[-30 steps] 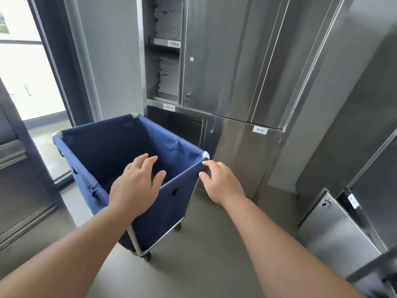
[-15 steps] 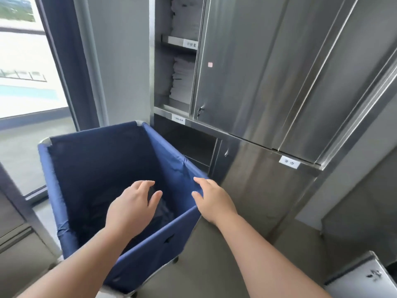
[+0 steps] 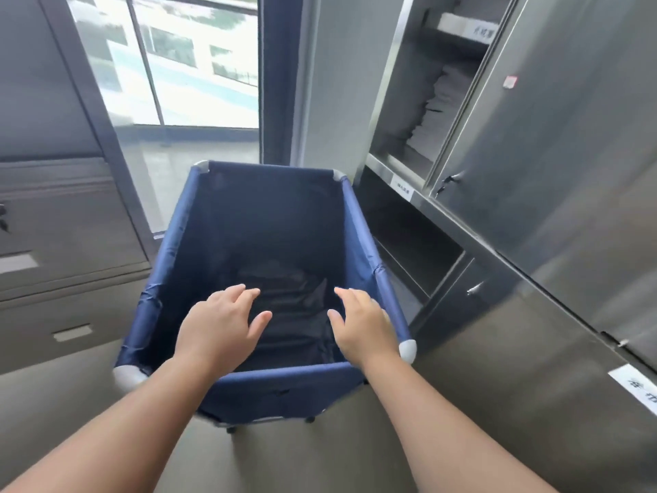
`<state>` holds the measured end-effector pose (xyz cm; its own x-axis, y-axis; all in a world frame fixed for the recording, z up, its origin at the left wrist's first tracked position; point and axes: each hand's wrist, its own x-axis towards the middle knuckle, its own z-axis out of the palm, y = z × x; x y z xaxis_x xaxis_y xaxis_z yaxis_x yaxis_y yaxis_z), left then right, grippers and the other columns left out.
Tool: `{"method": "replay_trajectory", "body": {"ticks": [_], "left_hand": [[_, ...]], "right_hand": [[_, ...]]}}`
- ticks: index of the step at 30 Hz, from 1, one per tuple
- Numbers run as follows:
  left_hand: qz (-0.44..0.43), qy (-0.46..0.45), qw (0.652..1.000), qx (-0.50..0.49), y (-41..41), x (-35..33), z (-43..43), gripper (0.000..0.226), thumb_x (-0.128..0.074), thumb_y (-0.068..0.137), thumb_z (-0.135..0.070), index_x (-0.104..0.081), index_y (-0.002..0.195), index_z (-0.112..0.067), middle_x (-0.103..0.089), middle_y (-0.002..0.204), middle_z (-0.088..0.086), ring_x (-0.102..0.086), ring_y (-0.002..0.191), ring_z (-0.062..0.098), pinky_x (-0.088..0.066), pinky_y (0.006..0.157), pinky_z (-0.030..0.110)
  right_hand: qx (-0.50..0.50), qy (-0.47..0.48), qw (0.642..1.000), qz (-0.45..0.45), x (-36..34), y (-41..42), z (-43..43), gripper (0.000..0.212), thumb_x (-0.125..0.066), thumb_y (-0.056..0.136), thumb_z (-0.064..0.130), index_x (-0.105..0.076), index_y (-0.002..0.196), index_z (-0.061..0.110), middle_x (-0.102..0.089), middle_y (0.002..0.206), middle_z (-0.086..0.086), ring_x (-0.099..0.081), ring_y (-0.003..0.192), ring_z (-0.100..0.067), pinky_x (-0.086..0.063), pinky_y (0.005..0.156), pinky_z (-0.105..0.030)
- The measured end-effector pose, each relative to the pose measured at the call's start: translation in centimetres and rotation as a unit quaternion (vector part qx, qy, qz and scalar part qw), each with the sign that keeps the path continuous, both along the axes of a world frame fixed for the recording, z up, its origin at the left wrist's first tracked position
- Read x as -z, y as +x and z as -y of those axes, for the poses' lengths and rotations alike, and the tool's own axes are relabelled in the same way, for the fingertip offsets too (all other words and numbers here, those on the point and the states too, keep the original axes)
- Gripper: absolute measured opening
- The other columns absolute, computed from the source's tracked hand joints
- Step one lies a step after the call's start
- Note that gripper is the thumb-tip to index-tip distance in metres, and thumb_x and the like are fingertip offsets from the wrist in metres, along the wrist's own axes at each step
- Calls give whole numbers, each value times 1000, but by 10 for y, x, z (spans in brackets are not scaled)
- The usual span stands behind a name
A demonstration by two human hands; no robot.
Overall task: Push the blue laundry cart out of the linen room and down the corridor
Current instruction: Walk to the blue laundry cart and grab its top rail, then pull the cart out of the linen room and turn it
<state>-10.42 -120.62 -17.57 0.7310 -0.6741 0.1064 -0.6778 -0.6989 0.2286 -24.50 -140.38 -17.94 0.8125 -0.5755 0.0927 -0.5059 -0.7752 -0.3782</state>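
Observation:
The blue laundry cart (image 3: 281, 386) stands right in front of me, a fabric bin with grey corner caps on small wheels, and it looks empty inside. My left hand (image 3: 220, 329) hovers above its near rim, fingers spread, holding nothing. My right hand (image 3: 366, 323) is over the bin near the right rim, fingers apart, also gripping nothing. Both forearms cross the near rim from below.
Steel cabinets (image 3: 551, 172) line the right side, with an open shelf bay holding folded linen (image 3: 426, 112). A grey drawer cabinet (image 3: 60, 250) stands on the left. Beyond the cart a glass door or window (image 3: 177, 65) shows daylight, beside a grey wall column (image 3: 337, 83).
The cart has swung so that its long side now points away from me. My right hand has come off the cart's corner, and both hands are now over the open bin.

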Motion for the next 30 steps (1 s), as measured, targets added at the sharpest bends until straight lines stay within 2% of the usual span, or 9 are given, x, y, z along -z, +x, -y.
{"method": "replay_trajectory", "body": {"ticks": [3, 6, 11, 18, 23, 27, 30], "left_hand": [[-1, 29, 999, -38, -8, 19, 2, 60, -37, 98, -58, -46, 147, -25, -44, 155, 5, -41, 139, 26, -41, 104, 43], [-2, 66, 996, -54, -7, 44, 3, 65, -31, 97, -60, -37, 152, -26, -33, 161, 8, -28, 147, 27, -31, 114, 44], [-16, 97, 993, -63, -1, 95, -1, 67, -33, 96, -61, -36, 153, -26, -32, 161, 12, -26, 148, 30, -28, 116, 47], [-38, 148, 985, -75, 20, 152, 0, 76, -25, 94, -67, -12, 159, -28, -23, 164, 11, -20, 150, 28, -25, 118, 46], [-70, 168, 981, -65, 23, 175, 1, 83, -18, 88, -76, -11, 158, -30, -21, 165, 8, -19, 150, 25, -25, 118, 45], [-115, 138, 983, -34, 26, 185, 2, 96, -7, 76, -89, -17, 156, -38, -22, 165, 2, -20, 150, 20, -25, 118, 44], [-120, 139, 983, 13, 30, 190, -3, 104, -5, 68, -96, -17, 155, -41, -22, 165, -4, -20, 150, 17, -24, 119, 43]], "right_hand": [[-27, -11, 999, -15, 15, -1, 10, 50, -43, 102, 42, -41, 148, 24, -41, 154, -3, -37, 138, -23, -29, 111, -40], [-38, -28, 999, -23, 33, 2, 10, 53, -43, 101, 45, -39, 150, 25, -38, 156, -6, -31, 142, -24, -26, 114, -42], [-63, -41, 996, -39, 74, 14, 4, 58, -47, 98, 49, -38, 150, 24, -36, 157, -10, -28, 145, -28, -23, 116, -44], [-83, -29, 992, -96, 131, 33, 6, 67, -40, 98, 59, -25, 155, 28, -26, 162, -10, -20, 148, -29, -17, 119, -46], [-60, 6, 991, -120, 156, 35, 15, 71, -37, 96, 64, -19, 156, 30, -20, 164, -7, -15, 149, -26, -14, 120, -47], [-63, 40, 988, -137, 174, 30, 18, 77, -35, 91, 71, -17, 155, 34, -18, 165, -3, -11, 150, -22, -10, 121, -47], [-86, -19, 984, -156, 184, 27, 16, 81, -22, 86, 77, -20, 154, 35, -24, 163, -1, -15, 149, -21, -12, 120, -45]]}}
